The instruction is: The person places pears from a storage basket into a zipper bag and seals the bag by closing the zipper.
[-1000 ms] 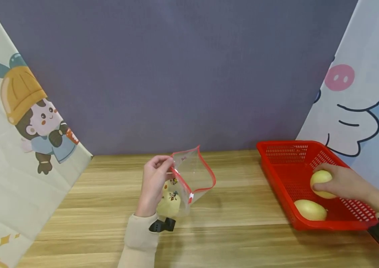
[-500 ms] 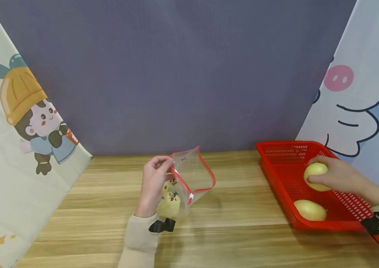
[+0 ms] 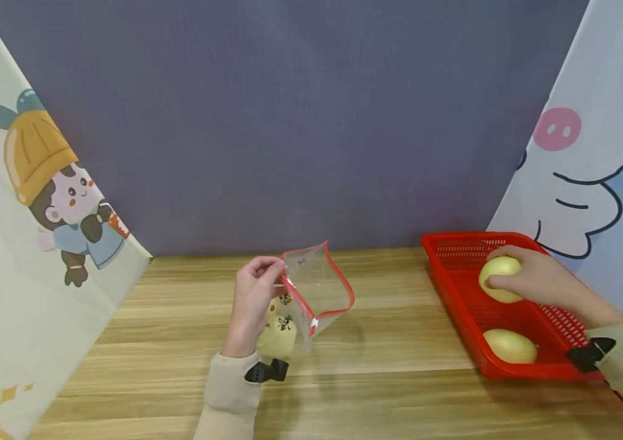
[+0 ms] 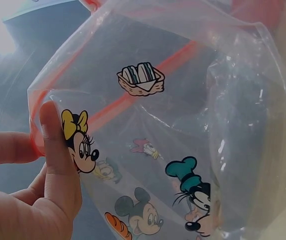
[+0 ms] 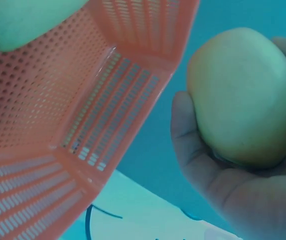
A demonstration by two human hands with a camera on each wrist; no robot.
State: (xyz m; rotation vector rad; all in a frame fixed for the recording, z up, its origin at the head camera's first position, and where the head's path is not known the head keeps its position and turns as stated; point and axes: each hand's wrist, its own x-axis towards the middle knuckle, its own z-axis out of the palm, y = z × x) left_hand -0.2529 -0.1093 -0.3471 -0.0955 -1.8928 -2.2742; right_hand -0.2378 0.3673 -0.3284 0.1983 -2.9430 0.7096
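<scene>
You can read no text, brand or number here; the small marking [image 3: 302, 261] on your clear bag [image 3: 319, 286] is illegible.

The basket [image 3: 537, 371] sits on the table [image 3: 388, 391]. In its near left corner lies one fruit [image 3: 509, 346]. Up over the basket is the right hand [image 3: 539, 275], with another fruit [image 3: 501, 275] in it. Well to the left of the basket is the bag [image 3: 319, 284], and the left hand [image 3: 256, 293] is on the bag's side away from the basket. Behind the basket hangs the back cloth [image 3: 311, 122]. One sheet [image 3: 575, 201] is on the basket's right, and the other sheet [image 3: 3, 275] is far to its left, past the bag.
</scene>
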